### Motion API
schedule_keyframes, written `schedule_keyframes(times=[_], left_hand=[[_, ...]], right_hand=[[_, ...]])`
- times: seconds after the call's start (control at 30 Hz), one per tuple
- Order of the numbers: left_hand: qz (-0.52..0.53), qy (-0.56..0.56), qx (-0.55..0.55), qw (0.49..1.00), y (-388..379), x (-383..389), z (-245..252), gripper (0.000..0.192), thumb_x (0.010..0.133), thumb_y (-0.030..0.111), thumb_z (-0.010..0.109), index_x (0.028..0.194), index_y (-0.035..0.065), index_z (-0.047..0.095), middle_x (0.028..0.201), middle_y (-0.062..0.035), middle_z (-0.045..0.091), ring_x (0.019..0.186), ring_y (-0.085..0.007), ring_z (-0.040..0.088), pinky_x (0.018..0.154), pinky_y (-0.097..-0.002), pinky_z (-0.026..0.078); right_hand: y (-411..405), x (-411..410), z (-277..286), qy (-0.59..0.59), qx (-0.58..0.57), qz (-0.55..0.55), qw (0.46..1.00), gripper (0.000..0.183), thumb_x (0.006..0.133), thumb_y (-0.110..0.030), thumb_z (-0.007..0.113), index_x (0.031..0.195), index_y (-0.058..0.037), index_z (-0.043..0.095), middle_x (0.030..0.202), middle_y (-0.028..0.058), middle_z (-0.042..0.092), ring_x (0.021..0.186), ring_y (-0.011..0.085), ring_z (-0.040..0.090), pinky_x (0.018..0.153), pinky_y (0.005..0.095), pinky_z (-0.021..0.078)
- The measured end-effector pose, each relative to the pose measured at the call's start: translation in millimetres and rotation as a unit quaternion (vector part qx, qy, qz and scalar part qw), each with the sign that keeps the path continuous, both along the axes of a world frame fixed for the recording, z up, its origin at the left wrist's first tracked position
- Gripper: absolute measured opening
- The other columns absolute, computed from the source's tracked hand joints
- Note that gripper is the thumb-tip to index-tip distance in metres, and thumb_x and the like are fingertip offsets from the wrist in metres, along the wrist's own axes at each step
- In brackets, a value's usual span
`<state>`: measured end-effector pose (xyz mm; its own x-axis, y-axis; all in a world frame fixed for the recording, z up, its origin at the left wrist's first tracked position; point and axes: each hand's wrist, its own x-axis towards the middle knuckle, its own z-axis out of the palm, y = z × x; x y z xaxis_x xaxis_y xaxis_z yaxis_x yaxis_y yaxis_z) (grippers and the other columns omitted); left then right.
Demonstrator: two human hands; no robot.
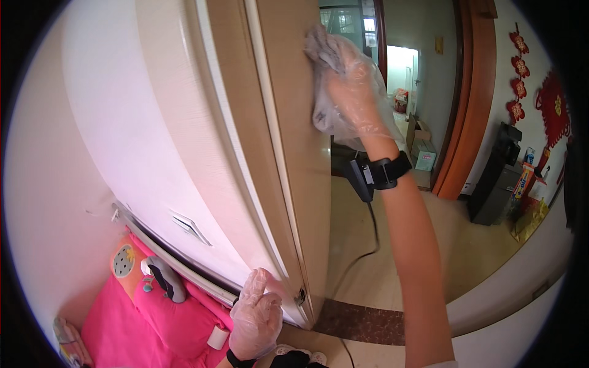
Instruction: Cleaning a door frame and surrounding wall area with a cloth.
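My right hand [354, 92], in a clear plastic glove, presses a grey cloth [324, 46] to the beige side face of a tall panel [294, 115]. A black strap with a small device [361, 179] circles that wrist, and a cable hangs from the device. Lower down, my left hand [255, 317] is gloved too and holds nothing visible. Its raised fingertips lie against the lower part of the white and beige panel front [221, 202], near the corner. A small metal latch [300, 296] sits on the panel's edge, right of this hand.
At lower left, a pink-covered bed [124, 322] bears cushions and a white paper roll [218, 337]. A dark stone threshold [363, 319] crosses the floor. Beyond it stand a cardboard box [419, 131] and a black cabinet [494, 188]. Red ornaments [519, 66] hang on the right wall.
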<state>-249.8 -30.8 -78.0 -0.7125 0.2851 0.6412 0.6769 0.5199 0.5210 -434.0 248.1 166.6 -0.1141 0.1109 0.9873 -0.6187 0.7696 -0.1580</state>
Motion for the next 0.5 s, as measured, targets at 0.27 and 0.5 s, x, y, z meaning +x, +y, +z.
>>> schedule_keyframes(times=[0.27,0.5], left_hand=[[0.008,0.048,-0.003,0.999,0,-9,7,0.013,0.074,-0.005,0.064,0.084,0.0031,0.065,0.147,-0.0155,0.049,0.12,-0.0434,0.058,0.097,-0.0468,0.051],[-0.057,0.034,0.016,0.998,-20,-8,20,0.01,0.074,-0.01,0.054,0.073,-0.0022,0.059,0.143,-0.0231,0.052,0.104,-0.036,0.068,0.084,-0.0347,0.054]], right_hand=[[53,-42,-189,-0.495,0.069,-0.127,0.857,0.046,0.088,-0.022,0.059,0.13,-0.0036,0.058,0.132,0.0201,0.06,0.12,0.0386,0.057,0.103,0.0406,0.047],[-14,68,-83,-0.022,-0.043,0.064,0.997,0.062,0.08,0.007,0.062,0.139,-0.0075,0.05,0.131,0.0194,0.058,0.12,0.0348,0.059,0.102,0.0373,0.0463]])
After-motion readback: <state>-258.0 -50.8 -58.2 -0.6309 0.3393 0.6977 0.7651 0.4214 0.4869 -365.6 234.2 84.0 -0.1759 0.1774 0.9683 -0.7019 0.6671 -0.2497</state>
